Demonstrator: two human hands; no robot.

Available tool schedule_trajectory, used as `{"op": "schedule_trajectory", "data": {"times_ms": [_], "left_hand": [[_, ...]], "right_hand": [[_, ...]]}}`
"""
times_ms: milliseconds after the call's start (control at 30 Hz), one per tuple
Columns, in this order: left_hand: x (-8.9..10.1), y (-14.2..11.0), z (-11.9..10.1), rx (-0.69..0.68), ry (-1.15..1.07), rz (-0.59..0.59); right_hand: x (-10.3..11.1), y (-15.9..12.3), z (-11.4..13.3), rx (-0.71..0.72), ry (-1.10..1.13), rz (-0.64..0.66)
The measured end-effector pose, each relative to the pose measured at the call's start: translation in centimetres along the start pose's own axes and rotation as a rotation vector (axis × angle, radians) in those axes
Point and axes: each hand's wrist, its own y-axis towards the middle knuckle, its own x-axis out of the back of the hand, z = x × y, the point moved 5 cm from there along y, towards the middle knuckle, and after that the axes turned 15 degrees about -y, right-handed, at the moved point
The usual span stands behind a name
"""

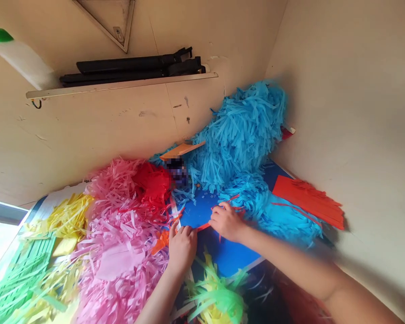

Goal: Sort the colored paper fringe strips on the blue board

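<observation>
Over the blue tabletop [202, 209], a thin orange-red paper strip [203, 227] stretches between my two hands. My left hand [183, 243] is closed on its left end, and loose orange fringe [161, 240] shows beside the fingers. Closed on the strip's right part is my right hand [227, 221], with a few red-orange ends sticking out past the knuckles. Light blue fringed paper [246, 193] lies just behind my right hand. Left of my left hand spreads a heap of pink fringed paper [121, 270]. The fingertips of both hands are partly hidden.
A tall blue fringed paper pile [243, 126] leans in the wall corner. Red fringe [153, 184], yellow fringe [69, 216] and green strips [23, 274] lie leftward. An orange-red fringed sheet [307, 198] rests rightward. Green-yellow fringe [219, 292] is nearest me. A shelf [128, 85] holds black objects.
</observation>
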Motion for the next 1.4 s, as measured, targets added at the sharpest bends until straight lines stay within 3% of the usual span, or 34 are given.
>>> {"op": "schedule_trajectory", "data": {"times_ms": [100, 233, 367, 500, 767, 1033, 1400], "left_hand": [[0.2, 0.0, -0.2, 0.002, 0.002, -0.006], [0.1, 0.3, -0.7, 0.003, -0.008, -0.006], [0.0, 0.1, -0.9, -0.014, -0.011, 0.018], [0.1, -1.2, -0.2, -0.031, -0.028, 0.047], [0.1, -2.6, 1.1, -0.002, -0.129, 0.040], [0.3, -2.2, 2.7, 0.131, -0.283, 0.007], [0.1, -1.9, 2.8, 0.276, -0.285, 0.020]], "right_hand": [[0.9, -1.1, -1.8, -0.064, -0.033, -0.025], [1.9, -1.0, 0.2, 0.009, -0.020, -0.098], [0.6, -0.8, 2.3, 0.032, -0.008, -0.157], [-1.0, -1.7, 1.7, 0.028, 0.026, -0.143], [-2.6, -2.9, -0.1, -0.071, 0.180, -0.038], [-4.1, -2.1, -2.4, -0.200, 0.380, 0.130], [-3.3, -1.2, -2.5, -0.279, 0.440, 0.260]]}}
